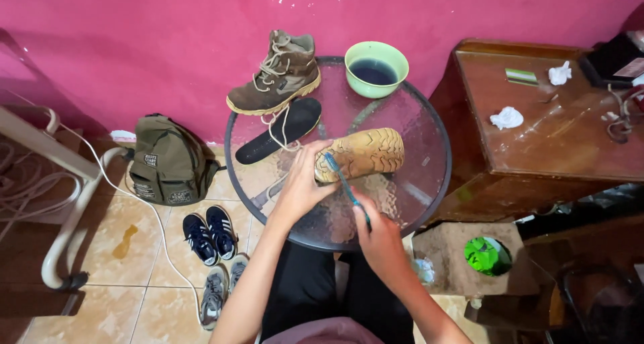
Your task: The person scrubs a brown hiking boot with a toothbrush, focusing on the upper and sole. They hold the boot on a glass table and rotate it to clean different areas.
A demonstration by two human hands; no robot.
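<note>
A brown boot lies on its side on the round glass table [429, 163], its tan lugged sole [365, 153] facing up. My left hand [302, 183] grips the heel end of that boot. In my right hand [379, 240] is a blue toothbrush [342, 179], its bristle end resting against the sole near the heel. The second brown boot [278, 75] stands upright at the table's far left, laces hanging down. A black insole [278, 130] lies flat in front of it. At the far edge sits a green bowl [376, 69] of dark liquid.
A wooden side table [550, 136] with crumpled tissues stands to the right. On the tiled floor at left are an olive backpack [168, 159], dark blue sneakers [209, 233], grey sneakers [218, 293] and a white cable. A cardboard box [456, 253] sits by my right knee.
</note>
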